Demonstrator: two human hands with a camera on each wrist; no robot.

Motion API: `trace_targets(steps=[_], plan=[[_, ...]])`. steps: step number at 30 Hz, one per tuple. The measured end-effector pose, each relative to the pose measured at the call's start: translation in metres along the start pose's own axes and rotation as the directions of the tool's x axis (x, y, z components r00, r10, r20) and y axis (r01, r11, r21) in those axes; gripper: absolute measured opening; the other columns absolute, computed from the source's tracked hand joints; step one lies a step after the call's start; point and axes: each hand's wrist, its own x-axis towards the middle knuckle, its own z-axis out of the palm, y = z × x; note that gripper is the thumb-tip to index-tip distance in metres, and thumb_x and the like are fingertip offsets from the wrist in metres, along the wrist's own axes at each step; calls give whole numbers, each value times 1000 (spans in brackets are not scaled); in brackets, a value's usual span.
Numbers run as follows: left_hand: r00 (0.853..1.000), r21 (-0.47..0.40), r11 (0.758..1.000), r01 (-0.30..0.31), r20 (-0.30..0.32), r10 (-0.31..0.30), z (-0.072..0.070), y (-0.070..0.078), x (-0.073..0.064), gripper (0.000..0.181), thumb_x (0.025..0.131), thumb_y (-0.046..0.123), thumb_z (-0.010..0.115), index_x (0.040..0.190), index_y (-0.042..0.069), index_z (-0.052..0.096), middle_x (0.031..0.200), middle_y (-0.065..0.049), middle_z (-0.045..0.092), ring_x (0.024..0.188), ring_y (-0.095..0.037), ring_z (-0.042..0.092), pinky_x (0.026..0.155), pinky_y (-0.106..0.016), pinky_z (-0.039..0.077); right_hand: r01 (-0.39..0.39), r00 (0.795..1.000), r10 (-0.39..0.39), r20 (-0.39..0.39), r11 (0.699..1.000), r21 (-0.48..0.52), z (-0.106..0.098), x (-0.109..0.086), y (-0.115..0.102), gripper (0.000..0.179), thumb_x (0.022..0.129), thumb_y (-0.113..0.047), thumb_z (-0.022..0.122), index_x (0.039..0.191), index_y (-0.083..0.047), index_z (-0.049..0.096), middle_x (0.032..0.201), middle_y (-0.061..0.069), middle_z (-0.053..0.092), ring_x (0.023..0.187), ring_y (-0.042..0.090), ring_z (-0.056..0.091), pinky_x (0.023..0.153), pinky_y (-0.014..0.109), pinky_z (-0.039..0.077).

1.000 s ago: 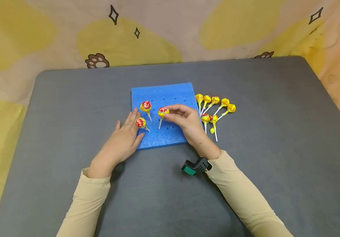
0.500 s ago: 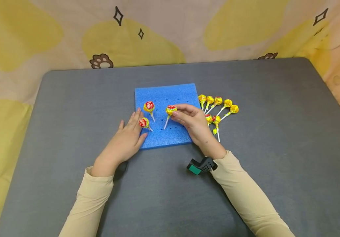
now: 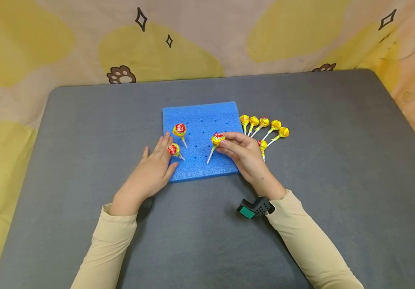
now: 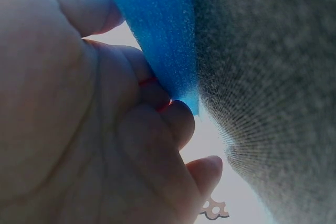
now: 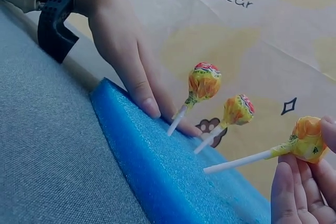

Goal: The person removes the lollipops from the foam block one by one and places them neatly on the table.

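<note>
In the head view a blue foam board (image 3: pixel 201 175) with rows of small holes lies on the table. My left hand (image 3: pixel 148 173) rests flat against its left side, fingers straight. Two lollipops stand tilted in the board beside that hand, one farther back (image 3: pixel 180 129) and one nearer (image 3: pixel 173 149). Above the board's right half, my right hand (image 3: pixel 248 160) pinches a yellow-and-red lollipop (image 3: pixel 217 139) by its wrapped head, stick slanting down. From the right wrist view, the held lollipop's stick (image 5: pixel 236 163) ends close to the foam; I cannot tell whether it touches.
Several wrapped lollipops (image 3: pixel 264 122) lie on the grey table (image 3: pixel 337 180) right of the board, some partly hidden by the right hand. A black-and-green wrist mount (image 3: pixel 254 208) sits under the right wrist. A patterned cloth (image 3: pixel 200 40) hangs behind the table.
My right hand has carried its lollipop rightward across the board and slightly nearer to me. The left hand keeps its place on the board, and the two standing lollipops have not moved.
</note>
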Motion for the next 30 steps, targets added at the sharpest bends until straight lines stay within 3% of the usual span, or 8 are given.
trace_targets(steps=[16, 30], plan=[[1000, 7, 1000, 6, 16, -7, 1, -1, 2, 67, 100, 27, 44, 149, -6, 12, 158, -17, 0, 144, -32, 3, 109, -62, 4, 7, 1000, -6, 9, 1000, -10, -15, -23, -11, 31, 91, 11, 50, 93, -9, 74, 92, 6, 71, 81, 16, 66, 77, 29, 55], [1000, 10, 1000, 15, 25, -15, 2, -2, 3, 69, 100, 28, 45, 149, -5, 12, 158, -16, -2, 144, -31, 1, 110, -61, 3, 48, 998, -48, -42, 999, -13, -31, -34, -20, 25, 91, 7, 56, 92, -9, 75, 88, 6, 71, 77, 17, 68, 74, 28, 55]])
